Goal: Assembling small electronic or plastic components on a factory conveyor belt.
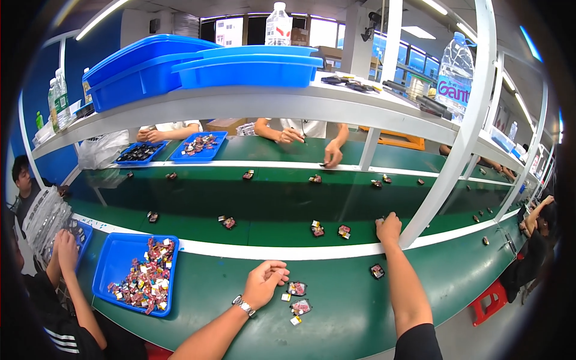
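1. As the left hand [268, 284] hovers over the green table [222, 285], its fingers bend loosely, close together; whether they pinch anything I cannot tell. A metal watch [244, 305] circles that wrist.
2. Just beside its fingertips lie two small units, a lower unit [301, 306] and an upper unit [296, 288], each with a reddish board in a dark frame.
3. Left of these, a blue tray [117, 264] holds a heap of reddish boards [147, 279] with white and yellow pieces. Beyond its left side, a co-worker's hands [67, 249] are close together.
4. Near the right forearm, a single unit [377, 271] rests on the table.
5. Reaching to the white rail [288, 251], the right hand [389, 228] has curled fingers; I cannot tell what, if anything, they grip.
6. Past the rail, more units [344, 231] lie spaced along the dark green belt [282, 198].
7. Above the belt, a shelf [252, 105] carries blue bins [252, 69].
8. Across the belt, another co-worker's hands [333, 156] are apart, one lowered to the far rail.
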The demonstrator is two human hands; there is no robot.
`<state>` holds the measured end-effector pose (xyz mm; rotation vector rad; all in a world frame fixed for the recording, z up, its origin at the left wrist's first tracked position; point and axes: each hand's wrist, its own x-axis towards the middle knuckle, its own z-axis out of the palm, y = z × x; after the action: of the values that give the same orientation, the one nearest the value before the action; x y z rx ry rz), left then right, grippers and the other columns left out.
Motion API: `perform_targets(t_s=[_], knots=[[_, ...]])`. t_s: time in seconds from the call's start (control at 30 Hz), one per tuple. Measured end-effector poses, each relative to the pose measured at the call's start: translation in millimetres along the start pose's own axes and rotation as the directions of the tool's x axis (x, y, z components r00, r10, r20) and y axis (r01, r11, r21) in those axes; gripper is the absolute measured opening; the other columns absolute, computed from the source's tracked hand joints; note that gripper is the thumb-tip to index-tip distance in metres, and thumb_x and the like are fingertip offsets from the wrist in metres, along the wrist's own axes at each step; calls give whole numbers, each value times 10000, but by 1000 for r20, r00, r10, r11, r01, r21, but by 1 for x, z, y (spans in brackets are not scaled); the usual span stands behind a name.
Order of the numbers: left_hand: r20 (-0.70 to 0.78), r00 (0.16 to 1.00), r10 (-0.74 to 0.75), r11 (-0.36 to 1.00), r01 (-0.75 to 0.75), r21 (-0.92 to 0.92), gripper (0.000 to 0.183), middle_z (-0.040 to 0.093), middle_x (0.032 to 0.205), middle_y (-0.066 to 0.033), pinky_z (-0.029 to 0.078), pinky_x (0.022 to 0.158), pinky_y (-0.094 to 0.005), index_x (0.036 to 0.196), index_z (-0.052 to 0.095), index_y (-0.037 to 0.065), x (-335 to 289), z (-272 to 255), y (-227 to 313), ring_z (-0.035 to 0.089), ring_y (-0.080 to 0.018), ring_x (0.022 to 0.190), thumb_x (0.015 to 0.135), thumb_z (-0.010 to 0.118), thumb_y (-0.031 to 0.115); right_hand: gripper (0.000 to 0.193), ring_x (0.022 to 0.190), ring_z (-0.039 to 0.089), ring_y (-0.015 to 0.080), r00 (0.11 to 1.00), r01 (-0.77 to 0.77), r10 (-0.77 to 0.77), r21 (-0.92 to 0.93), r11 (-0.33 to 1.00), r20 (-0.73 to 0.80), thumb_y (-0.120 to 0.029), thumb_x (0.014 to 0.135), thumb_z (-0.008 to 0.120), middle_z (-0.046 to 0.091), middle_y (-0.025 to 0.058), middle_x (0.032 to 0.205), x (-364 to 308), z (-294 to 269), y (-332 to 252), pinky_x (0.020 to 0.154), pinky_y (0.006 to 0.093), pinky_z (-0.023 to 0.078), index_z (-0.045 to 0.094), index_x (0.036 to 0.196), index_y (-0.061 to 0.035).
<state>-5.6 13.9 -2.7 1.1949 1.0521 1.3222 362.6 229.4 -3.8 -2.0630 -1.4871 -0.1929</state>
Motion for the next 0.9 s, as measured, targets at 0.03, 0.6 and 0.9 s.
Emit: perform_targets(t_s=[0.03, 0.6, 0.9], knots=[[-2, 1000, 6, 1000, -6, 13, 205, 672, 1000, -133, 538, 738, -283, 1122, 585, -38, 0, -2, -2, 657, -166, 853, 966, 542, 88, 489, 973, 629, 350, 1000, 1, -1, 3, 1000, 16, -202, 751, 793, 644, 205, 1019, -5, -4, -8, 856, 431, 508, 542, 1096, 36], [385, 874, -296, 899, 391, -197, 449, 658, 1006, -115, 545, 687, -276, 1216, 588, -46, -3, -18, 16, 635, -144, 785, 1030, 450, 339, 666, 1215, 493, 317, 416, 444, -895, 823, 354, 160, -112, 767, 757, 579, 143, 1232, -199, -116, -130, 1016, 412, 426, 464, 1362, -58], [346, 889, -301, 899, 385, -208, 353, 626, 1128, -105, 584, 845, -325, 1287, 532, -16, -8, -8, 20, 647, -175, 996, 1008, 513, 200, 485, 1083, 607, 287, 461, 562, -887, 775, 289, -3, -58, 727, 763, 663, 92, 1110, -204, -111, -132, 897, 383, 519, 633, 1194, -76]])
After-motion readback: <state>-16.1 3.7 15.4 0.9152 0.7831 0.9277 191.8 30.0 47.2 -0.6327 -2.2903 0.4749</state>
